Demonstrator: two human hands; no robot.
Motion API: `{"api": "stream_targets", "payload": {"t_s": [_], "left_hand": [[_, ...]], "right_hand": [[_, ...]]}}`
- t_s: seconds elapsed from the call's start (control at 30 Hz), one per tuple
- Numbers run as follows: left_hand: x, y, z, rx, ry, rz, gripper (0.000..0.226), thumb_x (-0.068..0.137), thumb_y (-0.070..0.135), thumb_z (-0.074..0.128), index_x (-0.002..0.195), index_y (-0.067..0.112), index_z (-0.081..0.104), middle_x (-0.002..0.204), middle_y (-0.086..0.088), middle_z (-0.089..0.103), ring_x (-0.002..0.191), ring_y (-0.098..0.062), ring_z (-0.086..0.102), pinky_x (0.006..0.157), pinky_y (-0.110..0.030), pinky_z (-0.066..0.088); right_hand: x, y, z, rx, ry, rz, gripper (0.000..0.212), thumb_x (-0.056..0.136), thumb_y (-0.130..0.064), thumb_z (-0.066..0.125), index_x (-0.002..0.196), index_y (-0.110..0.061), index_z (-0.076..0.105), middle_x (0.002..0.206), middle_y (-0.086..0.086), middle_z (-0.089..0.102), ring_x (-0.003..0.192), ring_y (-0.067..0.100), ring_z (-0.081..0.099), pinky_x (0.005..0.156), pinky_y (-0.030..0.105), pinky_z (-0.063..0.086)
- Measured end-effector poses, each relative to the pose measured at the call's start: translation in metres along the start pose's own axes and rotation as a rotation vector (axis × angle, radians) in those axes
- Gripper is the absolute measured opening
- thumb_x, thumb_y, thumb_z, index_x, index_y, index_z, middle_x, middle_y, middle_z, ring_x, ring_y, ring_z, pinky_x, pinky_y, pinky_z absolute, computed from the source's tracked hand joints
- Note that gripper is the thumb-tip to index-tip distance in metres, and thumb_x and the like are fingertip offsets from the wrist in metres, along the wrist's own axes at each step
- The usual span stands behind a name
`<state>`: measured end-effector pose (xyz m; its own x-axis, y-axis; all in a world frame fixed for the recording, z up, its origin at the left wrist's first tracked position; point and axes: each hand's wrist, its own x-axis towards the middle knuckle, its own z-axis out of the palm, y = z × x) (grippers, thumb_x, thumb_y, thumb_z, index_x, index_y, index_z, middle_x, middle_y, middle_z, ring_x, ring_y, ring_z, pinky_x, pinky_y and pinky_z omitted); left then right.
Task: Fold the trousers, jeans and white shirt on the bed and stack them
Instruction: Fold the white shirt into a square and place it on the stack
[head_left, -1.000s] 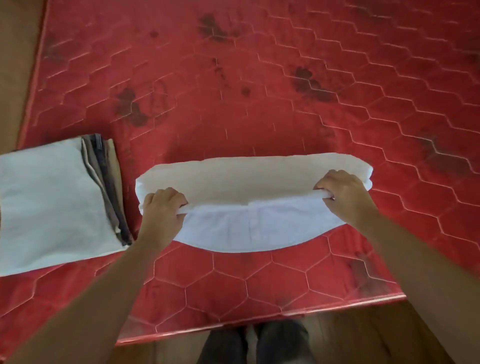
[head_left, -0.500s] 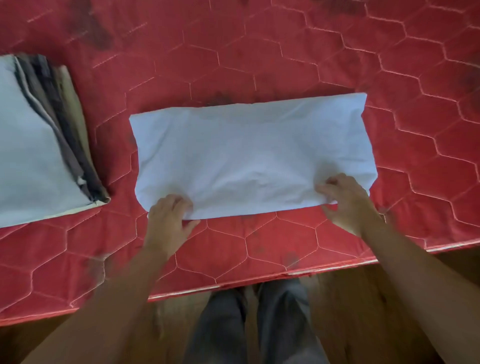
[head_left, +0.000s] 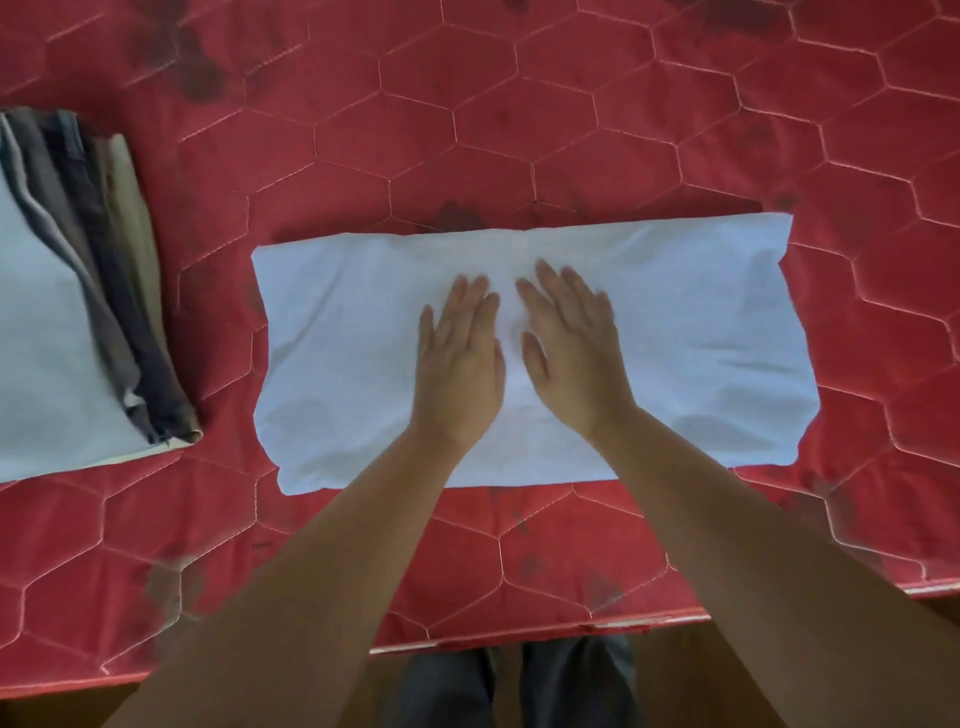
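Dark cloth covers the person's legs (head_left: 447, 691), which stand on a brown floor (head_left: 62, 714) right against the near edge of the bed (head_left: 519, 571). The bed cover is red, quilted in hexagons with pale stitching.

Both bare forearms reach forward over that edge. The left hand (head_left: 460, 358) and the right hand (head_left: 571, 353) lie palm down, side by side and nearly touching, on the middle of the white shirt (head_left: 675, 338). The fingers (head_left: 470, 306) of the left hand are straight and held close together. Those of the right hand (head_left: 558, 291) are straight and slightly fanned. Neither hand pinches or grips the cloth; both press flat on it.

The shirt lies on the bed, folded to a long rectangle, its long side across the view. Its near edge lies close to the bed's front edge. A few soft creases show towards its right end.

To the left, well apart from the shirt, a stack (head_left: 52, 338) of folded clothes sits on the bed, partly cut off by the frame. A pale cloth lies on top. At its right side, grey, dark blue and beige layers show. Which layer is which garment cannot be told.

Further back, dark stains (head_left: 192, 67) mark the cover.
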<state>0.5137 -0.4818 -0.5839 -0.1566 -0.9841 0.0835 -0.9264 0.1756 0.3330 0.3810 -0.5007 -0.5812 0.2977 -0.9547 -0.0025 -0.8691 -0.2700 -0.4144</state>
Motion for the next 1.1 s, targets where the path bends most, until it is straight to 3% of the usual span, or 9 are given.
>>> {"api": "stream_targets", "payload": {"t_s": [0.1, 0.23, 0.4, 0.53, 0.63, 0.73, 0.8, 0.9, 1.1], "left_hand": [[0.024, -0.013, 0.023, 0.107, -0.128, 0.004, 0.050, 0.093, 0.026, 0.030, 0.137, 0.006, 0.040, 0.144, -0.012, 0.040, 0.134, -0.029, 0.036, 0.096, -0.066, 0.030], [0.028, -0.037, 0.038, 0.187, -0.172, -0.026, 0.056, 0.093, 0.048, 0.024, 0.145, 0.026, 0.025, 0.154, -0.005, 0.020, 0.142, -0.023, 0.016, 0.097, -0.072, 0.019], [0.025, -0.070, 0.018, 0.183, -0.202, -0.298, 0.063, 0.088, 0.056, 0.010, 0.147, 0.034, 0.005, 0.157, -0.002, -0.002, 0.144, -0.025, -0.005, 0.106, -0.065, 0.003], [-0.002, -0.097, -0.001, 0.201, -0.223, -0.222, 0.061, 0.092, 0.043, 0.012, 0.147, 0.018, 0.017, 0.156, -0.012, 0.009, 0.143, -0.030, 0.006, 0.112, -0.057, 0.014], [-0.006, -0.066, 0.002, 0.139, -0.131, -0.290, 0.056, 0.093, 0.031, 0.022, 0.138, 0.000, 0.035, 0.148, -0.023, 0.026, 0.138, -0.039, 0.021, 0.106, -0.061, 0.020], [-0.009, 0.000, 0.019, 0.061, -0.071, -0.117, 0.046, 0.088, 0.020, 0.032, 0.128, 0.000, 0.044, 0.140, -0.021, 0.042, 0.131, -0.037, 0.037, 0.100, -0.062, 0.028], [-0.017, 0.035, 0.035, 0.011, -0.103, -0.042, 0.046, 0.089, 0.021, 0.032, 0.131, 0.006, 0.039, 0.144, -0.015, 0.040, 0.135, -0.028, 0.032, 0.102, -0.060, 0.028], [-0.026, 0.045, 0.051, 0.075, -0.154, -0.099, 0.051, 0.090, 0.026, 0.031, 0.139, 0.012, 0.036, 0.150, -0.008, 0.029, 0.140, -0.023, 0.020, 0.104, -0.061, 0.024], [-0.031, 0.037, 0.050, 0.180, -0.191, -0.046, 0.056, 0.089, 0.031, 0.031, 0.143, 0.015, 0.031, 0.153, -0.007, 0.022, 0.141, -0.026, 0.017, 0.103, -0.063, 0.022]], "right_hand": [[0.024, 0.013, 0.018, -0.110, -0.095, 0.028, 0.051, 0.095, -0.035, 0.028, 0.144, -0.020, 0.029, 0.154, 0.007, 0.023, 0.142, 0.029, 0.018, 0.108, 0.061, 0.015], [0.033, 0.050, 0.025, -0.260, -0.138, -0.020, 0.062, 0.089, -0.058, 0.024, 0.144, -0.030, 0.025, 0.154, 0.002, 0.022, 0.142, 0.025, 0.020, 0.102, 0.068, 0.016], [0.029, 0.105, -0.004, -0.267, -0.143, 0.318, 0.064, 0.089, -0.061, 0.019, 0.146, -0.036, 0.005, 0.157, -0.006, -0.004, 0.144, 0.023, -0.006, 0.107, 0.065, 0.000], [-0.002, 0.141, -0.032, -0.330, -0.203, 0.382, 0.066, 0.086, -0.057, 0.006, 0.147, -0.032, 0.005, 0.157, -0.004, -0.005, 0.144, 0.023, -0.007, 0.109, 0.064, 0.004], [-0.010, 0.128, -0.034, -0.211, -0.136, 0.448, 0.072, 0.082, -0.050, 0.004, 0.147, -0.021, 0.017, 0.157, 0.003, 0.005, 0.145, 0.026, 0.000, 0.109, 0.063, 0.001], [-0.019, 0.078, -0.021, -0.151, -0.075, 0.263, 0.060, 0.087, -0.038, 0.024, 0.140, -0.012, 0.037, 0.150, 0.014, 0.030, 0.138, 0.035, 0.027, 0.103, 0.067, 0.020], [-0.036, 0.051, -0.003, -0.157, -0.097, 0.146, 0.053, 0.089, -0.033, 0.031, 0.138, -0.014, 0.039, 0.147, 0.013, 0.036, 0.135, 0.035, 0.034, 0.098, 0.065, 0.030], [-0.067, 0.052, 0.010, -0.210, -0.181, 0.144, 0.057, 0.091, -0.044, 0.029, 0.142, -0.019, 0.032, 0.152, 0.005, 0.026, 0.140, 0.029, 0.024, 0.102, 0.061, 0.028], [-0.102, 0.113, -0.016, -0.241, -0.198, 0.254, 0.060, 0.091, -0.048, 0.026, 0.146, -0.024, 0.021, 0.155, -0.003, 0.014, 0.143, 0.020, 0.006, 0.109, 0.057, 0.014]]}}
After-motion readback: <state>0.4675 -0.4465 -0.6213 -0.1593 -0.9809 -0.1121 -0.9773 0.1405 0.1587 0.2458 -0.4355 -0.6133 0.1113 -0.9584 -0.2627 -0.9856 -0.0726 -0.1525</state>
